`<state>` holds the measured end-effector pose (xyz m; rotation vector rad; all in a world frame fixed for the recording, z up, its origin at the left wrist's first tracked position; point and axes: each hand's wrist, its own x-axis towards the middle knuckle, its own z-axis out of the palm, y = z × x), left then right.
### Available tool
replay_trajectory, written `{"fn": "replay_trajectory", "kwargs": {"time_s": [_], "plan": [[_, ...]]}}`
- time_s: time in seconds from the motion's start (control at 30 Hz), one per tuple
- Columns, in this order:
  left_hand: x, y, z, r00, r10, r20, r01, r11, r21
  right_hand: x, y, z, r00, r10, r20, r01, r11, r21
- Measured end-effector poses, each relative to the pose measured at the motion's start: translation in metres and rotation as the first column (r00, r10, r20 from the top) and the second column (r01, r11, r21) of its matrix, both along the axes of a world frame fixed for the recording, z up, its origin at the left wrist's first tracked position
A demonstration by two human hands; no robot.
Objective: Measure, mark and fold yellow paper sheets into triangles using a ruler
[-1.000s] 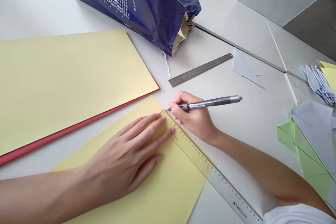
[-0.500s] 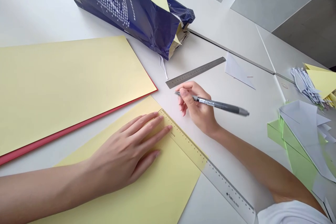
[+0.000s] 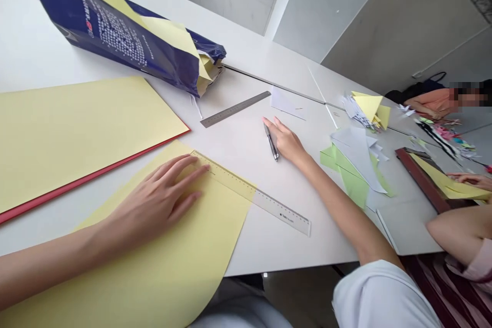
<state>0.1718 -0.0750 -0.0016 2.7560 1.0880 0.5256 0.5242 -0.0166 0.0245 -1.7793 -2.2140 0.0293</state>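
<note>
My left hand (image 3: 161,197) lies flat on a pale yellow paper sheet (image 3: 172,261), its fingertips on the end of a transparent plastic ruler (image 3: 280,210) that rests across the sheet's edge. My right hand (image 3: 286,141) rests open on the white table (image 3: 238,236), holding nothing. Just left of its fingers, a grey ballpoint pen (image 3: 271,142) lies on the tabletop. Beyond the pen is a steel ruler (image 3: 235,108).
A yellow board with a red edge (image 3: 77,138) lies at left, below a dark blue bag (image 3: 126,41) stuffed with yellow paper. Folded grey and green paper (image 3: 355,171) lies at right. Further right, a co-worker's hand (image 3: 471,179) rests on yellow paper.
My right hand has let go of the pen, which now lies on the table. The view has swung up and back, showing more of the table and a co-worker.
</note>
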Motion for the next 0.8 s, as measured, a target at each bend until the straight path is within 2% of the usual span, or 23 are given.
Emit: {"fn": "replay_trajectory", "kwargs": {"time_s": [0.07, 0.13, 0.23, 0.33, 0.47, 0.6, 0.7, 0.8], "plan": [[0.003, -0.004, 0.003, 0.999, 0.035, 0.019, -0.034, 0.999, -0.011, -0.002, -0.034, 0.005, 0.999, -0.015, -0.039, 0.016, 1.000, 0.026], [0.007, -0.007, 0.005, 0.997, 0.068, 0.035, -0.067, 0.997, -0.032, -0.004, -0.080, 0.006, 0.994, 0.075, -0.082, -0.076, 0.997, -0.006], [0.014, -0.009, 0.007, 0.989, 0.141, 0.053, -0.136, 0.987, -0.089, -0.004, -0.147, -0.002, 0.982, 0.186, -0.018, -0.186, 0.971, -0.152], [0.022, -0.010, 0.006, 0.973, 0.215, 0.086, -0.203, 0.970, -0.132, 0.000, -0.192, -0.014, 0.984, 0.174, 0.045, -0.163, 0.969, -0.185], [0.030, -0.015, 0.007, 0.950, 0.288, 0.123, -0.274, 0.954, -0.120, 0.003, -0.230, -0.023, 0.988, 0.144, 0.048, -0.135, 0.978, -0.161], [0.022, -0.021, 0.014, 0.937, 0.331, 0.112, -0.318, 0.940, -0.120, 0.006, -0.263, -0.029, 0.993, 0.095, 0.071, -0.084, 0.986, -0.142], [0.007, -0.024, 0.018, 0.955, 0.289, 0.062, -0.280, 0.952, -0.121, 0.012, -0.281, -0.033, 0.996, 0.077, 0.046, -0.072, 0.993, -0.093], [-0.010, -0.027, 0.017, 0.980, 0.198, 0.015, -0.196, 0.976, -0.098, 0.019, -0.292, -0.034, 0.993, 0.103, -0.052, -0.107, 0.992, -0.064]]}}
